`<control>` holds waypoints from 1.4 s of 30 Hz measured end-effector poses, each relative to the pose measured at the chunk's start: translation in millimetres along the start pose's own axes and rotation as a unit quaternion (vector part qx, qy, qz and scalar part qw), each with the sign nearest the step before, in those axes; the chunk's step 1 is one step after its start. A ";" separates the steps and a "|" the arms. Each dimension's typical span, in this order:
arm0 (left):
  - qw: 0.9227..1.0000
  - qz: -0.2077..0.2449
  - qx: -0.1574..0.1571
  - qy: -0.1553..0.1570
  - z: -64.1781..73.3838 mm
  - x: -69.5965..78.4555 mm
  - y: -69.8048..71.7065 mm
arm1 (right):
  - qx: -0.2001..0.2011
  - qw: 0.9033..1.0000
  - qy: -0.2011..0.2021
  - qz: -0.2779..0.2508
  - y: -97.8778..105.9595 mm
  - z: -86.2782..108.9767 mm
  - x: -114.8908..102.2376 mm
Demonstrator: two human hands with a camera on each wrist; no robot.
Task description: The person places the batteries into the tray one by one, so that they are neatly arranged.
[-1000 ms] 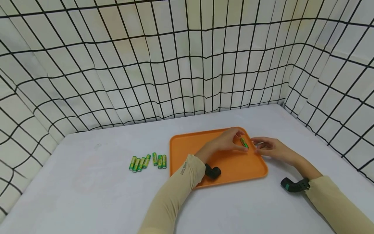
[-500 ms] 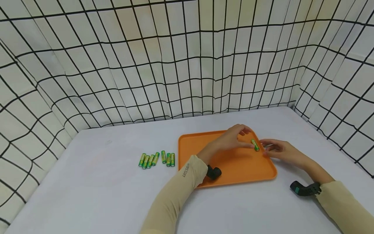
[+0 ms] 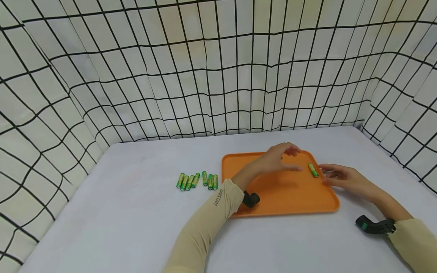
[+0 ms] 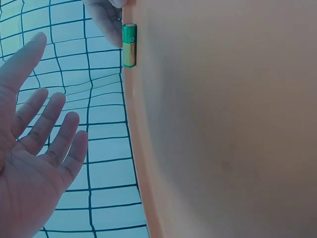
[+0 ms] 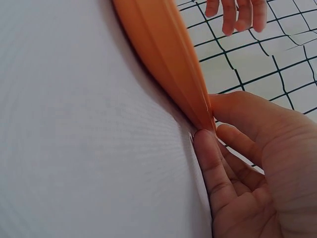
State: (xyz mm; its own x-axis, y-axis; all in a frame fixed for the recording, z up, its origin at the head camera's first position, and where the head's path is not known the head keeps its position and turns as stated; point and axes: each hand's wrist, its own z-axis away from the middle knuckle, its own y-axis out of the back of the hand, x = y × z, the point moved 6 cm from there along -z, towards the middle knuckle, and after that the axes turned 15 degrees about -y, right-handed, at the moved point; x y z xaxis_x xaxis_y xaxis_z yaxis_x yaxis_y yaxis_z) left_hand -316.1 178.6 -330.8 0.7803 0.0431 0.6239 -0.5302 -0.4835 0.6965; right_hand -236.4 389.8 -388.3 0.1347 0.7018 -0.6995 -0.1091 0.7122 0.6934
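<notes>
A green and yellow battery (image 3: 313, 170) lies on the orange tray (image 3: 293, 199), near its right rim. Over the tray, to the left of this battery, my left hand (image 3: 273, 159) hovers with thumb and fingers spread apart and nothing between them. The left wrist view shows its palm and parted fingers, away from the battery (image 4: 129, 45). At the tray's right edge, my right hand (image 3: 345, 180) pinches the rim, thumb on one side and fingers on the other, as the right wrist view shows.
Several more green and yellow batteries (image 3: 210, 182) lie in an uneven row on the white table (image 3: 136, 212), just left of the tray. White walls with a black grid (image 3: 225, 94) stand behind the table and at both sides.
My left hand has let go of the battery and drawn back leftward from it, its fingers opening wider. The head view has turned left, shifting everything rightward. My right hand stays at the rim.
</notes>
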 end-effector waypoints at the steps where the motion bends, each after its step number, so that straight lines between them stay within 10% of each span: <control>1: 1.000 -0.002 0.001 0.000 2.0 0.9 2.5 | 0.001 1.000 0.002 0.002 -0.2 0.0 -0.3; 42: 0.999 -0.018 0.036 0.007 104.8 24.0 81.4 | 0.014 0.999 -0.032 0.033 -4.0 -5.7 9.6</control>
State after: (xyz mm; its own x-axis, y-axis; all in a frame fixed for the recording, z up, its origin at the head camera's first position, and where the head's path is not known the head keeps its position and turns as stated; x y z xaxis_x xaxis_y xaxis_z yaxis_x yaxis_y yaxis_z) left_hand -305.8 48.6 -296.3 0.7931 0.0730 0.6047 -0.4772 -0.5426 0.6913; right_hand -240.2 393.7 -398.8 0.1918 0.7445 -0.6395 -0.0933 0.6624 0.7433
